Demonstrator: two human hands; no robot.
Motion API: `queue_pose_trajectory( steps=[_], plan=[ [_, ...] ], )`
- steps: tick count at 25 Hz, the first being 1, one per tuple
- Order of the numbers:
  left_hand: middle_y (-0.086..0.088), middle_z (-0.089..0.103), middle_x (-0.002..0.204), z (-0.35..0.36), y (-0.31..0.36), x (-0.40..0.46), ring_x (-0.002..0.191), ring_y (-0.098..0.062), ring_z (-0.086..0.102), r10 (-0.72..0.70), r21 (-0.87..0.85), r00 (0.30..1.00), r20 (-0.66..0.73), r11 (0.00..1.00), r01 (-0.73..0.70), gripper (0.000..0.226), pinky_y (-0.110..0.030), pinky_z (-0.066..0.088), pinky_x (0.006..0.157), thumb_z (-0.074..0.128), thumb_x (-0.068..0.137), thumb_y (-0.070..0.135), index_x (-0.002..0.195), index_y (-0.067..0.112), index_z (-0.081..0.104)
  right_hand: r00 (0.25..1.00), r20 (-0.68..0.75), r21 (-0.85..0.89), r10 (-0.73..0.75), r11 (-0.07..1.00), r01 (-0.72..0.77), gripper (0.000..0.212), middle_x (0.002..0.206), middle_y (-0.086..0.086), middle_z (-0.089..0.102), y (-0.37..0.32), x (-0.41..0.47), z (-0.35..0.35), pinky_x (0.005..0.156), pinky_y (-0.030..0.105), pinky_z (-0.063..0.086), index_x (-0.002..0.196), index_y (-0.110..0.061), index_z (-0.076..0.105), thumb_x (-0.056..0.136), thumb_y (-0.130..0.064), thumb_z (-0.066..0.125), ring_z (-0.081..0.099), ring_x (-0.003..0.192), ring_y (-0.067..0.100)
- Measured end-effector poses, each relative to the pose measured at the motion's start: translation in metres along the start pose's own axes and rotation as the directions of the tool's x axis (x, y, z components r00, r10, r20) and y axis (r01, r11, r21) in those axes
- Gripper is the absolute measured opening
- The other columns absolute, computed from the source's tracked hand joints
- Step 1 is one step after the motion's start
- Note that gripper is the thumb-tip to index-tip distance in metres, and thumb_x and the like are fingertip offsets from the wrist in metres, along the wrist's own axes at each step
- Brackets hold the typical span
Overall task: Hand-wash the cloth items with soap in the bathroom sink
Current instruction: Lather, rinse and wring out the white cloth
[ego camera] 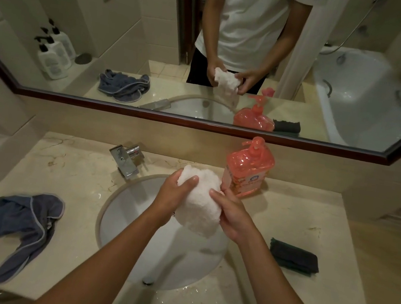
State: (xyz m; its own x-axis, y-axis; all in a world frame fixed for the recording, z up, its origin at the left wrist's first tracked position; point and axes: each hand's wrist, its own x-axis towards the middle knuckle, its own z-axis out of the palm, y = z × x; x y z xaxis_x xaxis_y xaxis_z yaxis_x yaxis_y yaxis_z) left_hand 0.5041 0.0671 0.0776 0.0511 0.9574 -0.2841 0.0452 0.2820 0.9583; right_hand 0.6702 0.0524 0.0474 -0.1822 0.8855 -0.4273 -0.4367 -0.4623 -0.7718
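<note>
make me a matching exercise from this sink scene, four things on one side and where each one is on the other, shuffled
Things:
1. white cloth
2. blue garment
3. dark folded cloth
4. pink soap bottle

Places:
A. counter, right of the sink
B. gripped in left hand and right hand
C. back of the counter, under the mirror
D. counter, left of the sink

Pairs: 1-B, 2-D, 3-A, 4-C
</note>
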Motion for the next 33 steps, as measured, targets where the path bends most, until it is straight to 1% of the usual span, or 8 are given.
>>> queue_pose_trajectory(
  steps=[4,7,11,16,22,27,30,33],
  plan=[
    [0.002,0.073,0.096,-0.006,0.000,-0.001,0.086,-0.013,0.070,0.093,0.120,0.985,-0.143,0.990,-0.076,0.013,-0.022,0.054,0.066,0.072,0.093,0.026,0.102,0.017,0.066,1.000,-0.024,-0.086,-0.007,0.996,0.005,0.034,0.124,0.011,0.071,0.004,0.000,-0.002,0.098,0.050,0.054,0.131,-0.015,0.059,0.097,-0.017,0.065,0.067,0.115,0.030],
    [-0.001,0.074,0.094,-0.013,-0.004,-0.002,0.087,-0.018,0.072,0.094,0.132,0.980,-0.175,0.989,-0.071,0.013,-0.031,0.058,0.071,0.073,0.092,0.023,0.099,0.014,0.068,0.999,-0.024,-0.143,-0.029,0.989,0.026,0.025,0.121,0.009,0.071,0.000,-0.003,0.002,0.086,0.042,0.056,0.124,-0.017,0.062,0.099,-0.017,0.061,0.069,0.109,0.026],
    [-0.002,0.074,0.100,-0.021,-0.007,-0.003,0.093,-0.020,0.070,0.063,0.092,0.981,-0.183,0.995,-0.046,0.025,-0.038,0.056,0.081,0.069,0.088,0.042,0.099,0.019,0.066,0.998,-0.014,-0.116,-0.065,0.991,0.063,0.045,0.114,0.007,0.073,-0.006,-0.003,0.005,0.089,0.042,0.054,0.131,-0.008,0.055,0.090,-0.017,0.071,0.069,0.103,0.024],
    [-0.016,0.067,0.099,-0.028,-0.009,0.000,0.088,-0.020,0.062,0.042,0.083,0.981,-0.190,0.996,-0.026,0.021,-0.041,0.052,0.079,0.058,0.100,0.028,0.104,0.008,0.058,0.996,-0.026,-0.189,-0.087,0.979,0.080,0.056,0.115,-0.004,0.065,-0.008,-0.006,0.010,0.091,0.042,0.058,0.134,-0.029,0.046,0.091,0.001,0.067,0.068,0.102,0.016],
    [-0.004,0.049,0.074,-0.041,-0.022,-0.001,0.067,-0.016,0.044,0.005,0.146,0.955,-0.296,0.988,0.041,0.024,-0.030,0.036,0.061,0.064,0.096,0.017,0.078,0.008,0.051,0.961,-0.117,-0.359,-0.251,0.913,0.195,0.024,0.129,0.004,0.063,-0.017,0.002,0.010,0.099,0.042,0.054,0.120,-0.025,0.063,0.100,-0.013,0.060,0.062,0.118,0.025],
    [-0.003,0.066,0.095,-0.032,-0.027,0.001,0.082,-0.017,0.060,-0.029,0.329,0.984,-0.177,0.940,0.087,0.019,-0.026,0.041,0.066,0.062,0.096,0.026,0.100,0.008,0.066,0.975,-0.051,-0.280,-0.218,0.940,0.196,0.025,0.119,0.010,0.070,-0.019,0.005,0.021,0.093,0.035,0.056,0.125,-0.008,0.065,0.103,-0.012,0.055,0.067,0.113,0.025],
    [-0.003,0.062,0.125,-0.019,-0.014,0.000,0.109,-0.016,0.060,-0.072,0.422,0.994,-0.085,0.901,0.101,0.049,-0.032,0.049,0.087,0.043,0.102,0.052,0.128,0.013,0.057,0.989,-0.007,-0.140,-0.148,0.979,0.146,0.018,0.108,0.011,0.074,-0.032,0.003,0.034,0.087,0.036,0.059,0.114,-0.011,0.068,0.102,-0.011,0.055,0.072,0.100,0.022],
    [0.009,0.049,0.150,-0.011,-0.004,0.000,0.135,-0.007,0.047,0.020,0.247,0.996,0.091,0.968,-0.042,0.068,-0.032,0.045,0.104,0.022,0.099,0.072,0.150,0.033,0.043,0.991,0.047,-0.175,-0.128,0.975,0.135,0.016,0.097,0.011,0.073,-0.047,0.005,0.044,0.074,0.032,0.058,0.112,-0.008,0.068,0.101,-0.012,0.056,0.071,0.083,0.020]
  ],
)
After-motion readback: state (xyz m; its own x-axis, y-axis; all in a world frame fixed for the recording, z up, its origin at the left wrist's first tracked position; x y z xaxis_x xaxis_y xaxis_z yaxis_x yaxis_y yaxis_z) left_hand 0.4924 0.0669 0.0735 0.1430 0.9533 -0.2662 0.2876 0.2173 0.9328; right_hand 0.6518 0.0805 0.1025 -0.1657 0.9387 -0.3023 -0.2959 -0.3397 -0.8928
